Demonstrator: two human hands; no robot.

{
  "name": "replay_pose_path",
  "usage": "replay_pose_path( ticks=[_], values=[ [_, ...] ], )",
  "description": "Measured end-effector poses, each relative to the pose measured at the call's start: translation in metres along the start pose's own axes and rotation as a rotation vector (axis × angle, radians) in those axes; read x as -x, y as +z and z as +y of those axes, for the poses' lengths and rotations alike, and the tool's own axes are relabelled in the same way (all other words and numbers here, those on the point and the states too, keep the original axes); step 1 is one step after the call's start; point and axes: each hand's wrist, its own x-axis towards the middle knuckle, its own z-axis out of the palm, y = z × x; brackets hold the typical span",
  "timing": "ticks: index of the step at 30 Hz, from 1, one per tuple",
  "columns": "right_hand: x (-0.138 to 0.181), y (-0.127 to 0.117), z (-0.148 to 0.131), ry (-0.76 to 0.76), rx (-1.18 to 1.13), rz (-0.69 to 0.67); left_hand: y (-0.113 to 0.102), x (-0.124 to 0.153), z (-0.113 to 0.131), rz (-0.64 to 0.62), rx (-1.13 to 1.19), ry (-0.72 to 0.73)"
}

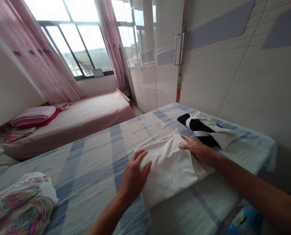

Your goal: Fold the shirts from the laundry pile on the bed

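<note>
One folded white cloth (168,169) lies on the bed (91,160) between left grip (133,174) and right grip (198,150) — both with fingers apart, the right touching its far right edge.

My view crops the white, brightly printed cloth (25,205); my right hand (198,150) hides some folded white fabric (170,166).
</note>
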Motion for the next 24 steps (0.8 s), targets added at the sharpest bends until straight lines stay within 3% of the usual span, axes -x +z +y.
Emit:
replay_pose_path(
  ticks=[2,5,8,12,17,24],
  values=[
    [-0.008,0.001,-0.002,-0.084,0.160,0.131,0.002,0.014,-0.007,-0.065,-0.197,0.080],
    [-0.021,-0.008,-0.008,-0.203,0.320,0.224,0.012,0.026,-0.010,-0.180,-0.382,0.200],
    [-0.025,-0.019,-0.010,-0.206,0.613,0.371,0.026,0.028,-0.012,-0.253,-0.467,0.258],
    [-0.006,-0.015,-0.009,-0.295,1.032,0.456,0.027,0.025,-0.012,-0.188,-0.485,0.289],
    [0.041,-0.004,-0.010,-0.265,1.118,0.629,0.021,0.016,-0.018,-0.008,-0.489,0.222],
    [0.079,-0.001,0.021,-0.133,1.226,0.578,0.035,0.020,-0.035,-0.190,-0.480,0.097]
  ],
)
